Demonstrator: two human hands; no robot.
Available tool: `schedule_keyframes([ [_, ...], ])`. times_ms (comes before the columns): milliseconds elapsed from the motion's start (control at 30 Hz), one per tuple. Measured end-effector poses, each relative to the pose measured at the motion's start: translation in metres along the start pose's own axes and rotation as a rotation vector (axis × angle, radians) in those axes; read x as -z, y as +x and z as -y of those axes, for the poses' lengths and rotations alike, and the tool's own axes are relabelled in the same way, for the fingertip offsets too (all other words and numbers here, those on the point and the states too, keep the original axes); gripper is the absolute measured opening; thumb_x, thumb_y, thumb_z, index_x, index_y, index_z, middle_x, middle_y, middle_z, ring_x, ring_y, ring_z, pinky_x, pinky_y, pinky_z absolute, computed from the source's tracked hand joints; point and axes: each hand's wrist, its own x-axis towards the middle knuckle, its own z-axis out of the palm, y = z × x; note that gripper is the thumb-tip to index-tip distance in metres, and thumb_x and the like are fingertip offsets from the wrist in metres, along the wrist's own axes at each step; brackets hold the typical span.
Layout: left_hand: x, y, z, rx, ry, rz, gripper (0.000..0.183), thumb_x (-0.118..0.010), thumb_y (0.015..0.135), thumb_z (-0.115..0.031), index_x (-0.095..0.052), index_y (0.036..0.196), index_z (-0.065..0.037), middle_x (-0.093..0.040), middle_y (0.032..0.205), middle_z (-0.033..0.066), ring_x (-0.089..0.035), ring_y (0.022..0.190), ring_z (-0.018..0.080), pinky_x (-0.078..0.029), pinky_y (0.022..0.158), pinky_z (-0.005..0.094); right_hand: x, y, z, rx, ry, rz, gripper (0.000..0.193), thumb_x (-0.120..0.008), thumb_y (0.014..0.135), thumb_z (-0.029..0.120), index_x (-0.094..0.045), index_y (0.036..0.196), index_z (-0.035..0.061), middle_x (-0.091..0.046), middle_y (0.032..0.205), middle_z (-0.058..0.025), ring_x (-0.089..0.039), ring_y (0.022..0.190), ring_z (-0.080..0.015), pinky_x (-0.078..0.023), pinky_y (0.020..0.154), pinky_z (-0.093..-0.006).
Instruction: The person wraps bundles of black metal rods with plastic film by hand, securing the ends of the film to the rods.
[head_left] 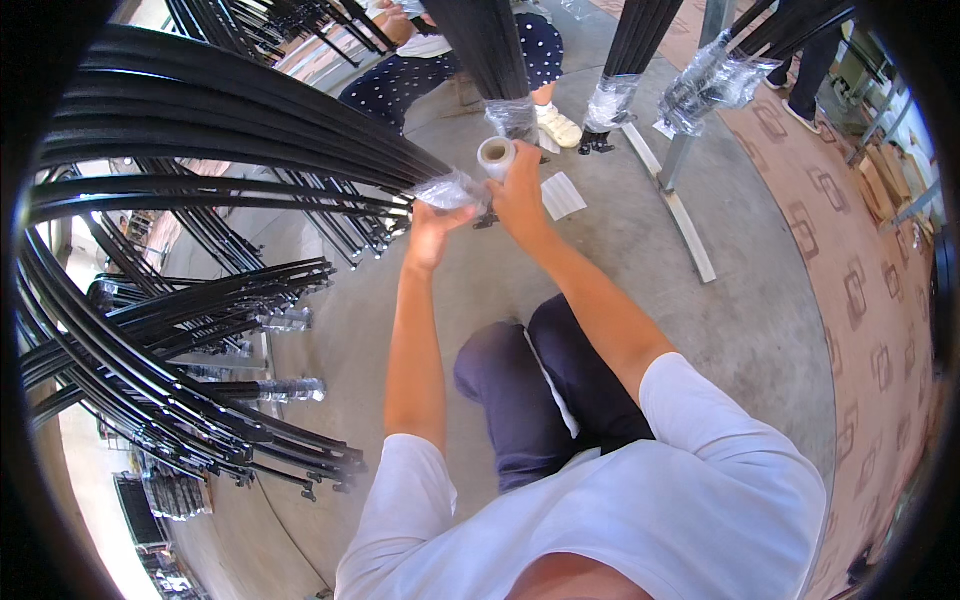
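Note:
My right hand [516, 196] is closed around a roll of clear stretch film [496, 156], its hollow core facing up. Beside it, a thick bundle of long black rods [290, 110] comes in from the upper left, its end wrapped in clear film [448, 190]. My left hand [432, 236] grips this wrapped end from the near side, thumb laid across it. Some of its fingers are hidden behind the bundle. The roll sits right against the wrapped end.
More black rods [170, 370] fan out at the left. Other film-wrapped bundles [612, 95] stand at the far side, near a metal stand [672, 205]. A person in dotted trousers [400, 95] sits opposite. A white sheet [562, 196] lies on the concrete floor [720, 330].

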Motion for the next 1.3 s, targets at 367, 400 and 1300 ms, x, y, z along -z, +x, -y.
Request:
schedule_keyframes([
  [367, -0.004, 0.007, 0.01, 0.046, 0.031, -0.055, 0.041, -0.067, 0.063, -0.007, -0.054, 0.101, 0.0, -0.058, 0.092, 0.0046, -0.054, 0.086, 0.0149, -0.041, 0.08, 0.0273, -0.014, 0.057, -0.032, -0.586, 0.616, 0.151, 0.048, -0.051, 0.044, -0.004, -0.056, 0.092, 0.0008, -0.059, 0.082, -0.0104, -0.056, 0.069, -0.0182, -0.044, 0.053, -0.0264],
  [400, -0.01, 0.006, 0.01, 0.064, 0.024, -0.018, 0.049, -0.062, 0.063, -0.002, -0.048, 0.109, -0.002, -0.055, 0.101, 0.0052, -0.051, 0.096, 0.0158, -0.037, 0.085, 0.0294, -0.012, 0.056, -0.023, -0.623, 0.559, 0.269, 0.042, -0.054, 0.05, -0.003, -0.055, 0.092, 0.002, -0.059, 0.083, -0.01, -0.056, 0.072, -0.0178, -0.044, 0.058, -0.0266],
  [1300, 0.039, 0.046, 0.063, -0.235, 0.286, -0.182, 0.07, -0.079, 0.049, -0.005, -0.042, 0.108, -0.006, -0.052, 0.099, 0.0027, -0.05, 0.094, 0.0138, -0.04, 0.083, 0.0283, 0.019, 0.04, -0.036, -0.162, 0.434, 1.021, 0.039, -0.05, 0.083, 0.023, -0.044, 0.117, 0.0047, -0.052, 0.105, -0.0047, -0.049, 0.097, -0.0132, -0.041, 0.08, -0.0246],
])
